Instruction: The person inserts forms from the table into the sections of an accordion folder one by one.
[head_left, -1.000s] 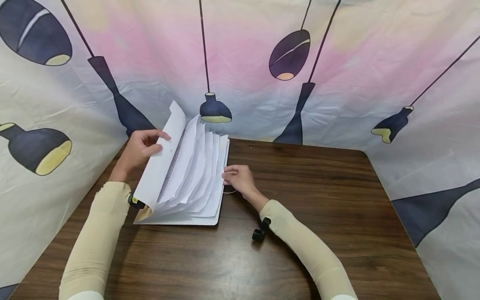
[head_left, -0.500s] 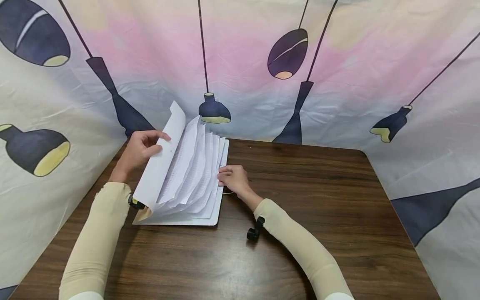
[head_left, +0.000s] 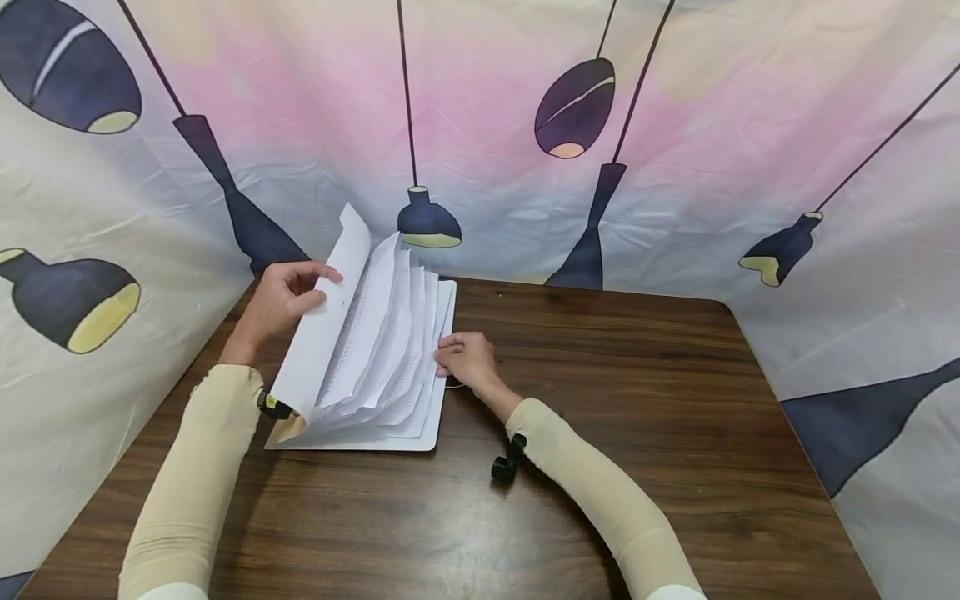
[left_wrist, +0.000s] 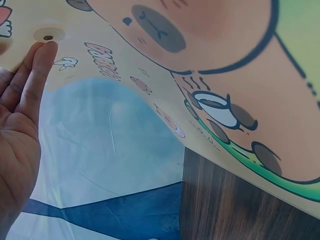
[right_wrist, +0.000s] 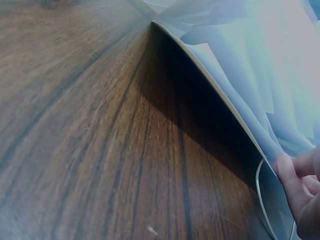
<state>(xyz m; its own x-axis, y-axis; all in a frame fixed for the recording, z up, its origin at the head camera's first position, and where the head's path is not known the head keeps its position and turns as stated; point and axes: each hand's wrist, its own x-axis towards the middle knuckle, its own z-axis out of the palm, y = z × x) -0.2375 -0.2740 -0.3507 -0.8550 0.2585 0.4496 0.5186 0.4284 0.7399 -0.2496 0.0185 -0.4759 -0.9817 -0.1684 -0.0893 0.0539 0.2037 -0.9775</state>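
A folder (head_left: 315, 358) lies propped open at the left of the table, white inside, with several sheets of printed paper (head_left: 375, 333) fanned between its covers. My left hand (head_left: 281, 296) holds up its front cover, thumb on the inner face. In the left wrist view, the outside of that cover (left_wrist: 230, 65) shows a cartoon bear print and a round button near my fingertips. At the folder's right side, my right hand (head_left: 467, 358) pinches the edge of the papers just above the back cover (head_left: 427, 437). A thin cord loop (right_wrist: 259, 185) hangs from the back cover by that hand.
The dark wood table (head_left: 600, 417) stretches to the right and front of the folder. A cloth backdrop (head_left: 495, 125) printed with lamps rises behind the table and along both sides. A small black wrist camera (head_left: 506, 462) sits under the right sleeve.
My right hand has shifted slightly left with the paper edge, and more of the back cover's right margin shows. The left hand and the raised cover have stayed in place.
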